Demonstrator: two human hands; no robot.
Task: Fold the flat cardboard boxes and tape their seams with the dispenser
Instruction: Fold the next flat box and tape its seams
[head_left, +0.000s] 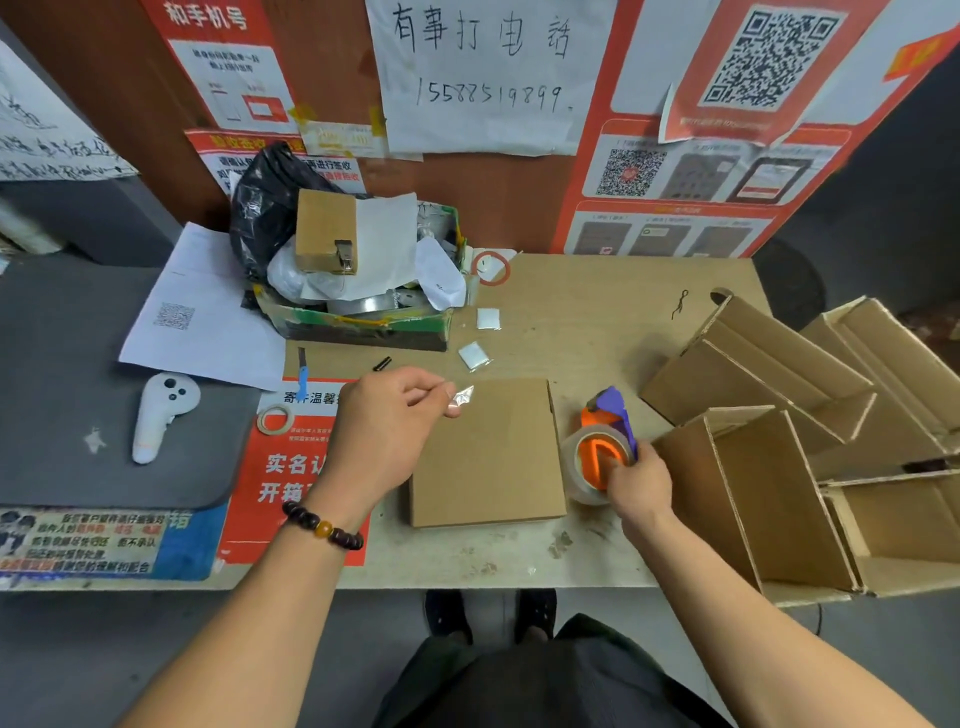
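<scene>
A closed brown cardboard box (493, 457) lies flat on the table in front of me. My left hand (389, 426) hovers over its left edge and pinches a small crumpled scrap of clear tape (464, 396) between thumb and fingers. Just right of the box, my right hand (636, 483) grips the orange and purple tape dispenser (602, 447), which carries a roll of clear tape. Several folded, open cardboard boxes (769, 467) are piled at the right end of the table.
A cluttered carton (363, 325) with a black bag and papers stands behind the box. A white controller (161, 415) lies on a grey mat at left, near a small tape roll (275, 419), a blue knife (303, 374) and white packets (474, 356).
</scene>
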